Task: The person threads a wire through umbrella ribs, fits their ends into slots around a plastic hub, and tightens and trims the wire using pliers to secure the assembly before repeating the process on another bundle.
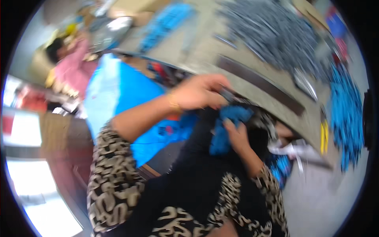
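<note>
My right hand (239,136) is closed on a soft blue fabric piece (221,138) above my dark-clothed lap. The fabric is bunched, with its upper part spreading toward my left hand; blur hides its exact shape. My left hand (199,93) is just above and to the left, near the table edge. Its fingers are pinched around a small dark grey thing (226,94) that I cannot make out. Whether this thing touches the blue fabric is unclear.
A long flat metal bar (260,83) lies along the table. Beyond it is a heap of grey strip-like pieces (272,31); blue pieces (345,114) hang at the right. A yellow-handled tool (323,134) lies nearby. A blue sack (114,94) stands left. A person in pink (73,71) sits farther off.
</note>
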The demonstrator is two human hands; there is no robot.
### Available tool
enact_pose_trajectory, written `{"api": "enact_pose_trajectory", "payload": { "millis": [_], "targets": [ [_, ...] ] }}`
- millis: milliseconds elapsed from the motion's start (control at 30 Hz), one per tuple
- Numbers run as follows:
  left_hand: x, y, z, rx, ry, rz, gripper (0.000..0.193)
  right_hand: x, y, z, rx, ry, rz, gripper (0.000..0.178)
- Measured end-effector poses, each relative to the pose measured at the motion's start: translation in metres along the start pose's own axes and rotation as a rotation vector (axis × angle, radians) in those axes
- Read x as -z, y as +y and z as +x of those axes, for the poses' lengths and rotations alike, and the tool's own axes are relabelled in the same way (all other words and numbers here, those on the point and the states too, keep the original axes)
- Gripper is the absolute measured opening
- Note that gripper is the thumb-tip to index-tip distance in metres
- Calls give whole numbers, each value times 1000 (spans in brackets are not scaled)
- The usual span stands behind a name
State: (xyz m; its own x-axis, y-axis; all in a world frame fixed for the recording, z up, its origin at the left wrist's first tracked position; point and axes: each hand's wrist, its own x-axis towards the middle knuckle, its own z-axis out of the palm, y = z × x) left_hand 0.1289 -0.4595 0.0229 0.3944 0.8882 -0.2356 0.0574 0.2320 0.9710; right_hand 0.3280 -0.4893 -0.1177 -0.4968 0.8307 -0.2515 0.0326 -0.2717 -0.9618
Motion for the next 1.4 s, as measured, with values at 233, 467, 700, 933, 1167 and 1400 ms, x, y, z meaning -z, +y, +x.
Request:
{"api": "enact_pose_trajectory", "payload": {
  "millis": [233,467,700,933,1167,1400],
  "targets": [
    [-10,-11,13,-80,-104,-31,32,5,-25,-19,-91,-113,281,39],
    [-19,-25,15,-301,85,222,35,8,-16,-18,-134,88,342,41],
    [-17,-9,-4,-279,272,537,36,-11,-36,-7,-243,160,250,42],
    [-23,-28,5,-160,280,197,34,-5,-49,-9,-207,15,132,39],
    [-29,-27,9,-151,198,-81,33,9,-28,-8,-161,-119,188,47],
    [-28,-28,11,-143,205,-113,35,15,-27,-4,-207,-241,264,55]
  ]
}}
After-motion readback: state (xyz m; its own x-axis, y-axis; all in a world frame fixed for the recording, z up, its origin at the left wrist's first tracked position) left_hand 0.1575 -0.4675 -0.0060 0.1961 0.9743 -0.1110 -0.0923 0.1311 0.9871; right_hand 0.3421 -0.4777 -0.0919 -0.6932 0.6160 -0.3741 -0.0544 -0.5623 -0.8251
